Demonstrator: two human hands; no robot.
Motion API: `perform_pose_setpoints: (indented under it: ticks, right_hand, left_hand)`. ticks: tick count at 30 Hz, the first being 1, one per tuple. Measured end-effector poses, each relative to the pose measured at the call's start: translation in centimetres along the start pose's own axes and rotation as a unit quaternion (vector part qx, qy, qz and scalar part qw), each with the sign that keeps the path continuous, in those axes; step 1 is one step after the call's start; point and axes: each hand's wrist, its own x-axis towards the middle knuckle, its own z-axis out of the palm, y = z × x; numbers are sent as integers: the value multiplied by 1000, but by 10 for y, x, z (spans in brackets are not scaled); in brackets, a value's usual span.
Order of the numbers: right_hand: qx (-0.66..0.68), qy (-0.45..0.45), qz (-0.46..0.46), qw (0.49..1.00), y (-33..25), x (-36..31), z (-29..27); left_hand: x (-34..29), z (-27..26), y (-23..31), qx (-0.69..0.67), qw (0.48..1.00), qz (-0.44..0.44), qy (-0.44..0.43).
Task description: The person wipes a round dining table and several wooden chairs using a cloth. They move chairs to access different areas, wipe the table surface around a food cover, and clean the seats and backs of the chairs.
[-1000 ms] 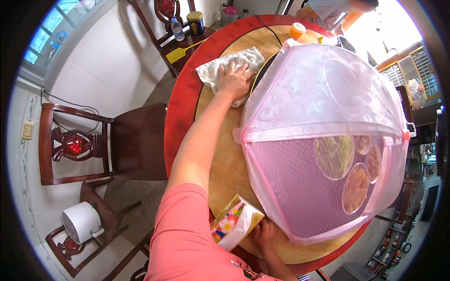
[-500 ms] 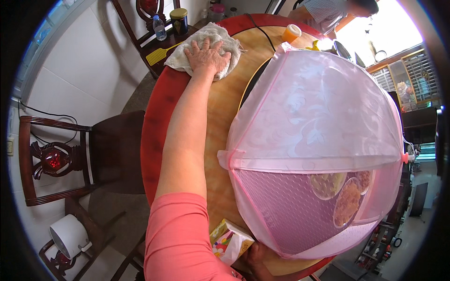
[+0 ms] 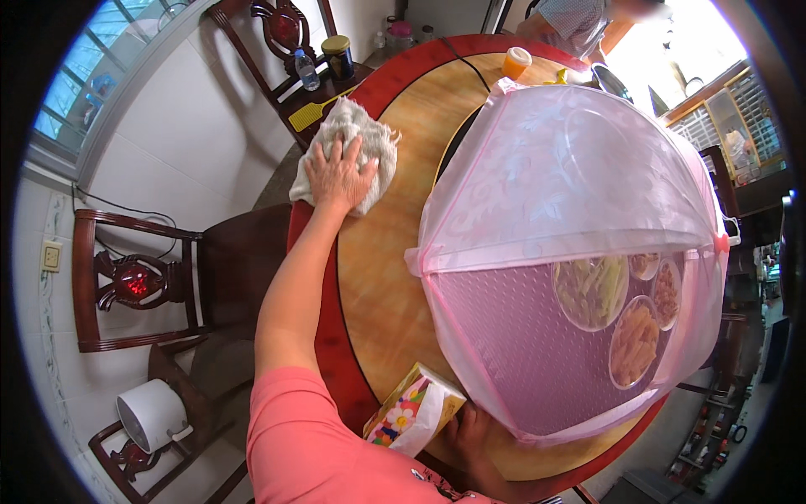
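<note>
Left hand (image 3: 340, 175) lies flat, arm outstretched, on cloth (image 3: 357, 139).

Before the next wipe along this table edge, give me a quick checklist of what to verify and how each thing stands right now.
1. Left hand flat on the cloth: ok.
2. Cloth fully on the round table: not ok, part hangs over the red rim.
3. Pink mesh food cover clear of the cloth: ok, wood shows between them.
4. Dishes under the cover: ok, all inside the mesh.
5. Right hand steady at the near edge by the tissue box: cannot tell, mostly hidden.
6. Orange-lidded jar out of the cloth's way: ok, at the far side.
</note>
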Motion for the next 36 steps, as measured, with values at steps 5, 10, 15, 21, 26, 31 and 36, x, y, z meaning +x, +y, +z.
perform_pose_setpoints:
  ticks: [5, 10, 15, 21, 26, 31, 36]
  right_hand:
    - [4, 6, -4, 1000, -1, 0, 1]
    - [-19, 14, -20, 1000, -12, 7, -10]
    - [-21, 1, 16, 1000, -12, 6, -13]
    - [59, 35, -71, 995, -1, 10, -14]
    - [195, -14, -115, 974, 9, -17, -52]
    - [216, 8, -146, 965, 45, -86, -97]
    - [224, 107, -75, 966, 110, -157, -135]
  left_hand:
    - [-80, -9, -28, -9, 1000, 18, 22]
    - [-166, -25, -41, -12, 1000, 15, 3]
    - [-243, -25, -52, -67, 997, -3, 31]
    - [-318, -18, -81, -162, 978, -52, 117]
    - [-369, -45, -131, -68, 981, -182, -3]
    - [-420, -169, -77, -547, 781, -241, 182]
    - [-493, -230, 61, -685, 705, -43, 176]
